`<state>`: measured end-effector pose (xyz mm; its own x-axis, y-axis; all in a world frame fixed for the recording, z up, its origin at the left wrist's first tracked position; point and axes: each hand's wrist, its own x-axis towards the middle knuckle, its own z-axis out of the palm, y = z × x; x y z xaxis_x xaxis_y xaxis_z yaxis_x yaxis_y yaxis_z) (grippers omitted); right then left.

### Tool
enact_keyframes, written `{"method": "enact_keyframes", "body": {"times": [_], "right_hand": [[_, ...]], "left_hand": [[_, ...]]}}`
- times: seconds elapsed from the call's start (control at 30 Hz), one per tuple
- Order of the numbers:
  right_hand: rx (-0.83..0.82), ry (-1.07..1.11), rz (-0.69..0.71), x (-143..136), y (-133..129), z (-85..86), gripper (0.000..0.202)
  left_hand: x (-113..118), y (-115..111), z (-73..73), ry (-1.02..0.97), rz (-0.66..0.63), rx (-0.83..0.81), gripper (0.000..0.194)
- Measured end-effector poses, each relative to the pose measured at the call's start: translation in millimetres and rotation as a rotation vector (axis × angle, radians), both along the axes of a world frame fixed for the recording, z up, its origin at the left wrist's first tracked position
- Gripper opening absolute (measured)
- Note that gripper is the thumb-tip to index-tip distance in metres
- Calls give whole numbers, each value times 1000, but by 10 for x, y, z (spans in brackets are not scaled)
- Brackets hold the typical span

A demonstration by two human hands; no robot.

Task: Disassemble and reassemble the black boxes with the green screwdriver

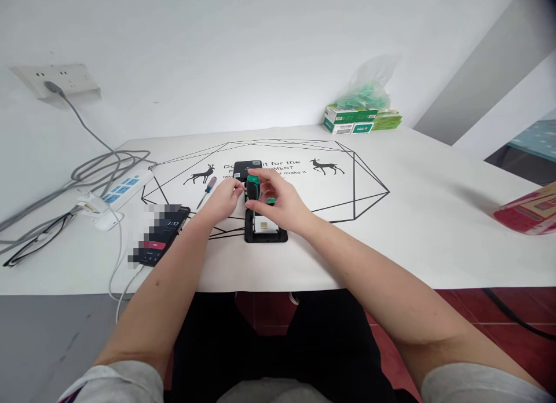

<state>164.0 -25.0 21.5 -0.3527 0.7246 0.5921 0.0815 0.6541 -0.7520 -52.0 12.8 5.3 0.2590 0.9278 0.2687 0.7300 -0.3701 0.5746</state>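
Observation:
An opened black device [266,236] lies flat on the white tabletop in front of me, with a silvery part and a small gold contact showing inside. Over its upper end, my right hand [280,199] grips a green and black screwdriver handle [253,187] between thumb and fingers. My left hand [225,199] is beside the handle, fingertips pinched near the device's upper left edge; what they hold, if anything, is too small to tell. Behind the hands lies a black cover [243,168] with small labels. Part of a green circuit board [271,201] shows under my right hand.
A second screwdriver [208,189] and a lit phone [165,235] lie left of the device. Farther left are a power strip [124,194], coiled cables and glasses [39,241]. Green and white boxes [351,120] stand at the back; a red package [527,211] is at the right.

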Motion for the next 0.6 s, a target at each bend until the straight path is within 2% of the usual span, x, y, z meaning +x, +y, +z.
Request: {"method": "enact_keyframes", "body": {"times": [0.1, 0.3, 0.43, 0.6], "right_hand": [[-10, 66, -23, 73, 83, 19, 49], [45, 294, -248, 275, 344, 44, 65], [-10, 354, -249, 268, 355, 33, 74], [-14, 328, -244, 242, 336, 1, 73]], "left_hand": [[32, -90, 82, -46, -55, -78, 18], [33, -250, 180, -103, -203, -272, 22], [50, -259, 193, -148, -299, -359, 21], [81, -256, 199, -141, -310, -361, 20]]}}
